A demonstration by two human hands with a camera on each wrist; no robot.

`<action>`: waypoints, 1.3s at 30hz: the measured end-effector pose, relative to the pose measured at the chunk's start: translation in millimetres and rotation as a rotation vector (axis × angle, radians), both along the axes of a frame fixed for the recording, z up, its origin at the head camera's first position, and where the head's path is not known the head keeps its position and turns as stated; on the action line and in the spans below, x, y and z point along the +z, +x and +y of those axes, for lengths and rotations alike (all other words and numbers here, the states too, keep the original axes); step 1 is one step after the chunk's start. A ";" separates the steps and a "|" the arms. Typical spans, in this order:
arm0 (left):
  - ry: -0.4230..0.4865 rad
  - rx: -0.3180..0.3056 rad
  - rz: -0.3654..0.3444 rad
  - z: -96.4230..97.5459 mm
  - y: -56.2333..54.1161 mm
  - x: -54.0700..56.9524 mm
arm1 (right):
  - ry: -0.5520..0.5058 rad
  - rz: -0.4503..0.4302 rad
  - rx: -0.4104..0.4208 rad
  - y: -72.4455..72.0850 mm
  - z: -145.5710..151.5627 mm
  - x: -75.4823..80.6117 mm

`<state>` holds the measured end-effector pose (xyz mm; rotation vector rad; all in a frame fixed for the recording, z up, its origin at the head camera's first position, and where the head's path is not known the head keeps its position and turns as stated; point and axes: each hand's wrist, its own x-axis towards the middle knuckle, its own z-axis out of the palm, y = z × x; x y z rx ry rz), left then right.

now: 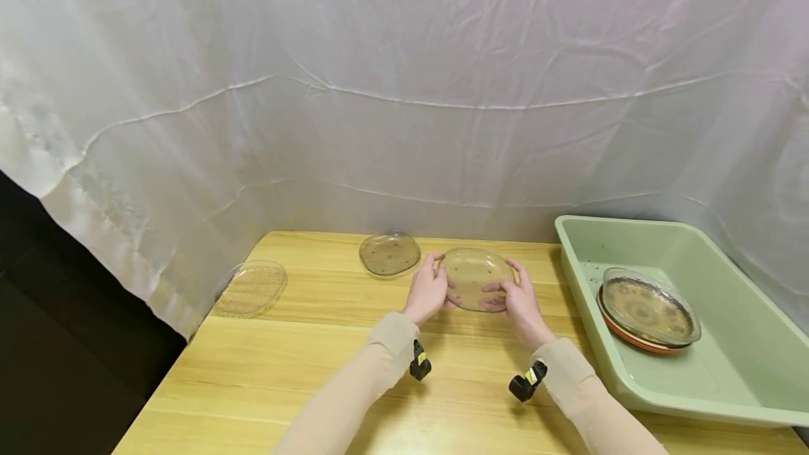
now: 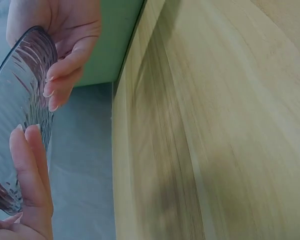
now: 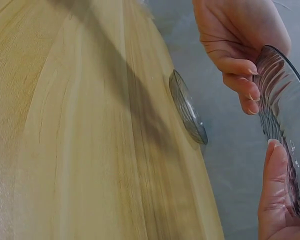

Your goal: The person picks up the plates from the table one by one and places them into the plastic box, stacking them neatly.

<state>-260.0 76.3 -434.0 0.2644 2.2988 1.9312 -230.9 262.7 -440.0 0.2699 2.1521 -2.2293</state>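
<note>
A clear glass plate point(image 1: 475, 276) with a ridged underside is held up above the table between both hands. My left hand point(image 1: 431, 291) grips its left edge, thumb on the near face and fingers behind. On the opposite edge my right hand point(image 1: 520, 300) holds it, its fingers showing through the glass. The left wrist view shows the plate point(image 2: 25, 75) tilted on edge, with fingertips against its ridged underside. Below and beside it in the right wrist view lies another glass plate point(image 3: 187, 107), apart from the hands.
A tinted glass plate point(image 1: 390, 254) lies near the table's back edge, and a clear patterned plate point(image 1: 251, 288) at the left edge. At right stands a green tub point(image 1: 727, 385) containing stacked dishes point(image 1: 647, 307). A pale curtain point(image 1: 404, 139) hangs behind the wooden table point(image 1: 265, 371).
</note>
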 end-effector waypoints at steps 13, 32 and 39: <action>-0.055 -0.015 0.024 0.7 -3.2 -3.4 | -0.013 -0.024 -0.008 5.2 5.5 6.7; -0.137 0.043 0.062 2.8 -11.3 -5.7 | -0.126 -0.009 -0.068 18.2 16.1 27.1; -0.273 0.019 0.152 7.5 -12.3 -6.4 | -0.135 -0.017 -0.079 27.6 22.2 44.5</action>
